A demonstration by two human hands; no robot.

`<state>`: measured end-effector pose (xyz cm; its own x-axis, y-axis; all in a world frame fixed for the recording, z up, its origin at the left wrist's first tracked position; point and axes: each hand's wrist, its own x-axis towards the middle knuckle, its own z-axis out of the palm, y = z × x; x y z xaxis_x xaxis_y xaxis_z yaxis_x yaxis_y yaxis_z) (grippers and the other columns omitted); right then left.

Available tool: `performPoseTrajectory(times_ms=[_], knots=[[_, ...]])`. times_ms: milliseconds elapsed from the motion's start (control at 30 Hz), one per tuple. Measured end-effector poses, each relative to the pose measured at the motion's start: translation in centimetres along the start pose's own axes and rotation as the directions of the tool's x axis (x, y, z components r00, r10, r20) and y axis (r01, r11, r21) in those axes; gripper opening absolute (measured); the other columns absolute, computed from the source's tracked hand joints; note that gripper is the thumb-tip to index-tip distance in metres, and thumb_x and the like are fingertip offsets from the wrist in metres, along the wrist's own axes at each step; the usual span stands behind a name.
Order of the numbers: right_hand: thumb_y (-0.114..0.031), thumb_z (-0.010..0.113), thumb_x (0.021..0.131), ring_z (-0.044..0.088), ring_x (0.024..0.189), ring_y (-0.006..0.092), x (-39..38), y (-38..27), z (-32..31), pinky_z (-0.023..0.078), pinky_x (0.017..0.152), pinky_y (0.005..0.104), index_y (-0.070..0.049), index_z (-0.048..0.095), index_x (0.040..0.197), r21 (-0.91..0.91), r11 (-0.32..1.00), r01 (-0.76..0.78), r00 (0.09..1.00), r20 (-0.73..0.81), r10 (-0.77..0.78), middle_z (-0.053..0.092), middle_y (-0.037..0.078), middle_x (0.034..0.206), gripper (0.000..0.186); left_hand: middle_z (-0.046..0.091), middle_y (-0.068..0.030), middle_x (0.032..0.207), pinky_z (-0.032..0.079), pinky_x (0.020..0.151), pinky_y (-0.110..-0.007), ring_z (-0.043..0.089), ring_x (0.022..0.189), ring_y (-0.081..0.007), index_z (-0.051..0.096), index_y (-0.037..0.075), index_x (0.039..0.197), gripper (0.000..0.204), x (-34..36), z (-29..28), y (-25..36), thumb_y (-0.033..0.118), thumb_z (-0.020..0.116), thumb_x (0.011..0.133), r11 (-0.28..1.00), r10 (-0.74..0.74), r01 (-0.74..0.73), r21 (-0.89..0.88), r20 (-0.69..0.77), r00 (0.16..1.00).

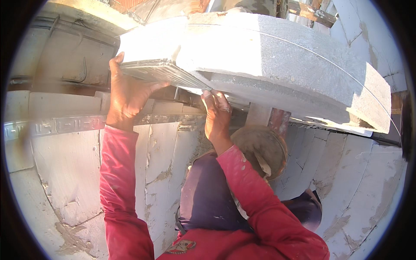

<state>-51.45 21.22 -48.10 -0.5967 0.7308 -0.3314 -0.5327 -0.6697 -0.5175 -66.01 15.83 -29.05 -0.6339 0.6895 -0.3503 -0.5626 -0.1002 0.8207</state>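
Note:
A thin, grey ribbed panel [163, 69], perhaps a tile, lies tilted against the left end of a curved white block [281, 56] with a rough surface and a thin line along it. My left hand [128, 95] grips the panel's left end, thumb at its upper edge and fingers stretched beneath. My right hand [216, 115] holds the panel's near right corner between bent fingers, just under the block's lower edge. Both forearms are in red sleeves.
Below the block a round, dirty bucket or pan [264, 141] is beside my legs. A patterned strip [60, 125] runs along white panels with grey patches [69, 173]. Pipes [80, 56] run at the upper left; a wooden beam [314, 13] is at the top.

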Motion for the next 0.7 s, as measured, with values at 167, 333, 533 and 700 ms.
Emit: performPoseTrajectory(times_ms=[167, 333, 533, 700], knots=[[-0.015, 0.066, 0.102, 0.061, 0.112, 0.0148, -0.2, -0.1, 0.3, 0.049, 0.104, 0.0323, 0.0, 0.064, 0.124, -0.111, 0.994, -0.026, 1.0, -0.016, 0.025, 0.067, 0.008, 0.118, 0.027, 0.018, -0.0256, 0.163, 0.023, 0.116, -0.075, 0.022, 0.15, -0.0496, 0.013, 0.006, 0.161, 0.1, 0.1, -0.1, 0.3, 0.056, 0.064, 0.091, 0.999, -0.015, 0.012, -0.053, -0.065, 0.998], [-0.018, 0.06, 0.105, 0.062, 0.118, 0.0197, -1.2, -1.2, -0.9, 0.05, 0.106, 0.0346, 0.0, 0.06, 0.13, -0.328, 0.944, -0.014, 1.0, 0.021, 0.022, 0.066, 0.011, 0.123, 0.03, 0.032, -0.0202, 0.16, 0.019, 0.117, -0.071, 0.031, 0.147, -0.0443, 0.028, 0.007, 0.158, 0.086, -0.2, 1.9, 0.1, 0.057, 0.055, 0.095, 0.999, 0.018, -0.024, -0.041, -0.134, 0.991], [-0.015, 0.056, 0.106, 0.07, 0.103, 0.0193, -7.8, -10.4, 4.3, 0.056, 0.095, 0.0332, 0.002, 0.063, 0.125, -0.722, 0.691, 0.03, 0.973, 0.181, 0.146, 0.072, 0.012, 0.109, 0.026, 0.015, -0.0266, 0.165, 0.019, 0.118, -0.074, 0.018, 0.152, -0.0516, 0.011, 0.008, 0.161, 0.097, 0.1, 0.8, 0.1, 0.057, 0.059, 0.093, 0.998, 0.046, -0.049, -0.038, -0.072, 0.996], [-0.008, 0.056, 0.105, 0.071, 0.091, 0.0154, -10.4, -22.0, 14.2, 0.057, 0.081, 0.0285, 0.003, 0.067, 0.119, -0.736, 0.665, 0.126, 0.977, 0.209, 0.047, 0.074, 0.011, 0.099, 0.021, 0.02, -0.028, 0.164, 0.017, 0.122, -0.069, 0.02, 0.153, -0.0474, 0.015, 0.008, 0.163, 0.094, 0.8, 1.8, -0.4, 0.061, 0.053, 0.095, 0.997, 0.003, -0.027, -0.077, -0.296, 0.955]])
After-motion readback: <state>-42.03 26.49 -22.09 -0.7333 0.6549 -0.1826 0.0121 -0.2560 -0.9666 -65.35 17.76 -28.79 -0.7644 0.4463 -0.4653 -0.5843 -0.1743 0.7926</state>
